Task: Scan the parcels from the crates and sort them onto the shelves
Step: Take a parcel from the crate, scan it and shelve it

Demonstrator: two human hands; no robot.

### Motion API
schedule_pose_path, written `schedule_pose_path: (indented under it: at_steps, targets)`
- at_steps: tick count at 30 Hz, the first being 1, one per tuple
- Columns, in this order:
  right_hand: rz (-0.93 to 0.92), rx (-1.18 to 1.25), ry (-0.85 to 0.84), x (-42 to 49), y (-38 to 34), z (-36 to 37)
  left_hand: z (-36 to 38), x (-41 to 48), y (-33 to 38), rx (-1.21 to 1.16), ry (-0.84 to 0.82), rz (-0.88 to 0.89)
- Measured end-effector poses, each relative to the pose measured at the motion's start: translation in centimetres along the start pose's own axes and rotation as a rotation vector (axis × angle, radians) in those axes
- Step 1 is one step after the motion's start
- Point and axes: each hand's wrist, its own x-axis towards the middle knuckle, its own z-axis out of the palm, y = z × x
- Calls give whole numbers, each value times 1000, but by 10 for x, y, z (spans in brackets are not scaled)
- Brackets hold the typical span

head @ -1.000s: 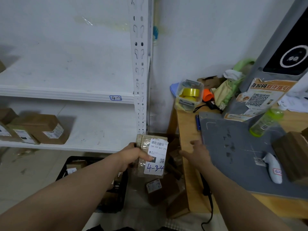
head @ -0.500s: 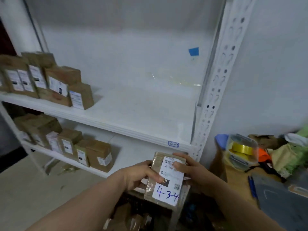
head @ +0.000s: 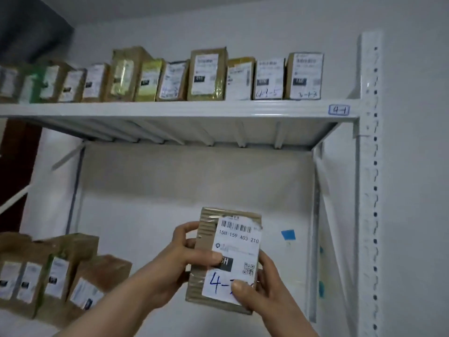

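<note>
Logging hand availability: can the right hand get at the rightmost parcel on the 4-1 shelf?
Probably not yet: right hand and left hand both grip the held parcel; the rightmost parcel itself stands unblocked.

Pale wall (head: 418, 166), blue tape patch (head: 288, 234) on it, dark brown panel (head: 17, 171) left

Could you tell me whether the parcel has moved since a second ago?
Yes, upward: the parcel was below the blue tape patch on the back wall, and is now level with it.

blue tape scrap (head: 288, 234) stuck on white wall (head: 413, 166).
</note>
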Motion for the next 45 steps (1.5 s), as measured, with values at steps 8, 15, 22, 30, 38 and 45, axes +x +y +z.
schedule_pose_path:
  at_steps: [8,15,22,30,38,45]
  targets:
    - [-206,-67,165,41,-79,7,2,26,81,11,-74,201]
    - [-234,-49,263,55,-101,-28,28,47,90,88,-164,274]
    - [-352,-67,362,67,-132,-89,88,94,108,116,-189,350]
    - [-634,-225,577,109,-220,-182,183,156,176,280,-136,599]
    - [-697,-413,668,162,-289,-240,211,214,240,756,262,765]
    - [-702,-389,672,194,-312,-251,221,245,270,1103,425,849]
